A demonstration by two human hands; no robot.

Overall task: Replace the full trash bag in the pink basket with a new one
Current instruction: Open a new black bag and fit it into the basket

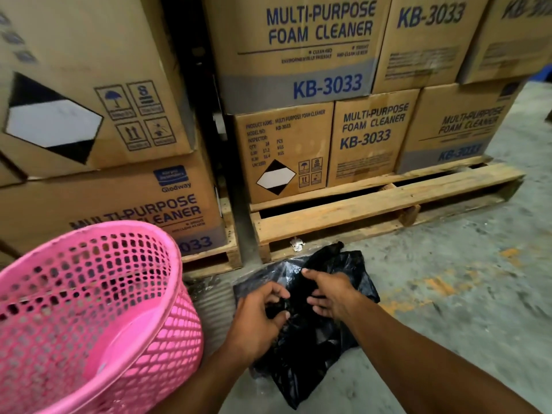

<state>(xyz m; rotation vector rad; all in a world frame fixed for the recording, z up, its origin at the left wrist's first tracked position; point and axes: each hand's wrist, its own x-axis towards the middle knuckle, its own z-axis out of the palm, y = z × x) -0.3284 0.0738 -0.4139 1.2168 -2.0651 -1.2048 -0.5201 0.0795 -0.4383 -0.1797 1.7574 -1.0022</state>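
Your two forearms reach in from the bottom edge and meet over the trash bag (pixel 301 354), which lies crumpled and black on the floor (pixel 448 309) right in front of you. Your left hand (pixel 260 312) is on the bag's left side, its fingers curled in and pinching a bunch of the plastic. Your right hand (pixel 331 297) sits just beside it on the same bag, thumb stretched away and fingers bent down onto the plastic; you cannot tell from here whether it pinches the bag or only touches it. The bag spreads out from under both hands, nearer you and farther away. What it holds, if anything, is hidden in the folds.

To your left, close to the bag but not touching it, the pink basket (pixel 173 333) is tipped so its mouth faces you. Through the mouth you see its own pink bottom and latticed wall. Its near left part is cut off by the frame.

Past the bag, a small pale crumpled scrap (pixel 297 244) lies on the floor against a wooden pallet (pixel 373 204). Cardboard boxes (pixel 298 55) printed "MULTI-PURPOSE FOAM CLEANER KB-3033" are stacked on the pallets; the left stack is blurred and the gap between stacks is dark.
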